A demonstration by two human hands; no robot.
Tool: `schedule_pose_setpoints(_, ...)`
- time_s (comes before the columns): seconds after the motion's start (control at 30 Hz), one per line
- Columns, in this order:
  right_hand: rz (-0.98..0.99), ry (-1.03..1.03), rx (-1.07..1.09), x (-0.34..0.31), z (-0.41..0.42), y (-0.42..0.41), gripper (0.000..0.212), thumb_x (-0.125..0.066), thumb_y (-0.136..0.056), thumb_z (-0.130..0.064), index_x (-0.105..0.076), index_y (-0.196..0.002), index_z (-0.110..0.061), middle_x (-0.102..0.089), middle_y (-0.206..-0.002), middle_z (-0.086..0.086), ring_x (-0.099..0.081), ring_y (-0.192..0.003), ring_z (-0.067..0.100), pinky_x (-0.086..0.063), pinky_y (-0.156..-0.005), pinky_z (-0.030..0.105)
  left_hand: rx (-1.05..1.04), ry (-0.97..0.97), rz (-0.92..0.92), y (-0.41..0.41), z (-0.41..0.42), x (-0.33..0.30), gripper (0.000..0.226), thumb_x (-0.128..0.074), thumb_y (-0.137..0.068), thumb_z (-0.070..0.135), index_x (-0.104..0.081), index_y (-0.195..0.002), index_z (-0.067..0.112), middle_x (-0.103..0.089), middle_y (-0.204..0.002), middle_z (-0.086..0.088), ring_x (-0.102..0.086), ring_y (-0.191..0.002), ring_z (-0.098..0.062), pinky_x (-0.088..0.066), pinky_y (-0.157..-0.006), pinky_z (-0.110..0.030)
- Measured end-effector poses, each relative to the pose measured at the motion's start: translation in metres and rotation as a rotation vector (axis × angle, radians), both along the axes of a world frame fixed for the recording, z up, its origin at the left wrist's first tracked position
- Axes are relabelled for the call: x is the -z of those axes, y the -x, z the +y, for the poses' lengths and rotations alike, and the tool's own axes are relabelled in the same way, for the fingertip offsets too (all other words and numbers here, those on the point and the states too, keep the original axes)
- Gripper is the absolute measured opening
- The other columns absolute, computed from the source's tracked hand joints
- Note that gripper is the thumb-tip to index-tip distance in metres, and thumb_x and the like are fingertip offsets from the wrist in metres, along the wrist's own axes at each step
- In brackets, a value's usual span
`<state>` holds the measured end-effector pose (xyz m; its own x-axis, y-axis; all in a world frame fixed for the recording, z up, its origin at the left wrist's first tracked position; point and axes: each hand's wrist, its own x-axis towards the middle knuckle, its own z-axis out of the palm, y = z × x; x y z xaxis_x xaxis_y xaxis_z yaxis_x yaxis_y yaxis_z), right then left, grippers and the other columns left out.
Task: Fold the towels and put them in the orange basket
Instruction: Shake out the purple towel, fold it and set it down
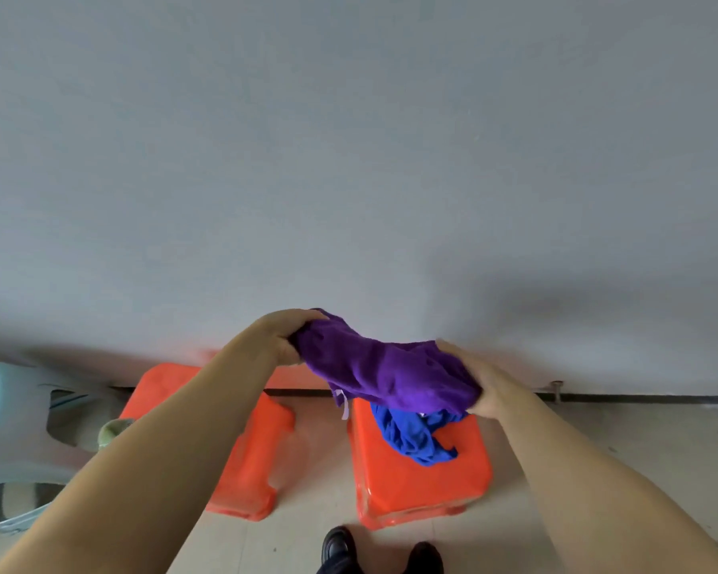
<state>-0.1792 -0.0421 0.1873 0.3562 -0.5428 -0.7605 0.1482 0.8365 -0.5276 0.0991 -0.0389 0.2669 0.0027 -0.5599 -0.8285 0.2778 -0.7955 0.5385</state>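
Down below the hands, two black shoes point(340, 546) stand on the pale floor point(639, 441). Under the right hand sits an orange stool point(423, 486) with a crumpled blue towel point(411, 437) on top. Another orange stool point(249, 457) sits under the left arm, and a light blue chair point(5, 412) is farther left. Between both hands hangs the purple towel point(386, 374), bunched up in the air. The left hand point(280, 339) grips one end, and the right hand point(479, 387) grips the other. Behind them is a grey wall point(349, 159).
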Motion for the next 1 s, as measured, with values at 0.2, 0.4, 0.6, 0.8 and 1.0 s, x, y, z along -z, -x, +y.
schedule_pose_setpoints(0.2,0.336,-0.07,-0.591,0.024,0.029,0.005,0.009,-0.068,-0.083,-0.017,-0.067,-0.092,-0.016,-0.07,-0.087,0.004,-0.065,-0.082,0.018,-0.051,-0.086,0.033,0.016,0.241,0.136,0.024,-0.014,-0.034,0.014,-0.056,-0.091,0.019,-0.063,-0.084,0.009,-0.069,-0.065,-0.006,-0.065,-0.059,-0.016,-0.054,-0.065,-0.028)
schedule_pose_setpoints(0.4,0.298,-0.124,-0.484,0.031,0.039,-0.013,0.013,-0.069,-0.082,-0.023,-0.062,-0.09,-0.016,-0.057,-0.08,0.001,-0.054,-0.07,0.015,-0.047,-0.062,0.027,0.067,0.347,0.308,0.033,-0.009,-0.053,0.023,-0.053,-0.093,0.027,-0.064,-0.091,0.008,-0.069,-0.071,-0.006,-0.066,-0.062,-0.016,-0.056,-0.064,-0.025)
schedule_pose_setpoints(0.6,0.128,0.112,0.344,0.014,0.007,-0.012,0.009,-0.058,-0.089,-0.021,-0.062,-0.086,-0.015,-0.069,-0.059,-0.001,-0.065,-0.056,0.013,-0.05,-0.055,0.027,-0.136,0.377,0.101,0.002,-0.01,-0.043,0.019,-0.056,-0.093,0.027,-0.064,-0.094,0.01,-0.072,-0.076,-0.004,-0.068,-0.066,-0.015,-0.057,-0.063,-0.026)
schedule_pose_setpoints(0.8,0.483,0.389,0.468,-0.026,-0.034,0.034,0.016,-0.054,-0.085,-0.012,-0.058,-0.07,-0.01,-0.056,-0.068,0.008,-0.052,-0.062,0.019,-0.041,-0.059,0.031,-0.324,0.387,-0.159,-0.028,-0.009,-0.011,0.016,-0.053,-0.095,0.019,-0.063,-0.084,0.015,-0.061,-0.08,-0.004,-0.056,-0.068,-0.014,-0.052,-0.05,-0.022)
schedule_pose_setpoints(1.0,0.802,0.502,0.131,-0.046,-0.07,0.063,0.014,-0.055,-0.074,-0.01,-0.053,-0.059,-0.009,-0.048,-0.07,0.015,-0.047,-0.071,0.024,-0.035,-0.065,0.035,-0.355,0.461,-0.155,-0.019,-0.02,-0.017,0.009,-0.055,-0.094,0.016,-0.063,-0.089,0.013,-0.061,-0.081,-0.002,-0.056,-0.073,-0.015,-0.049,-0.066,-0.029)
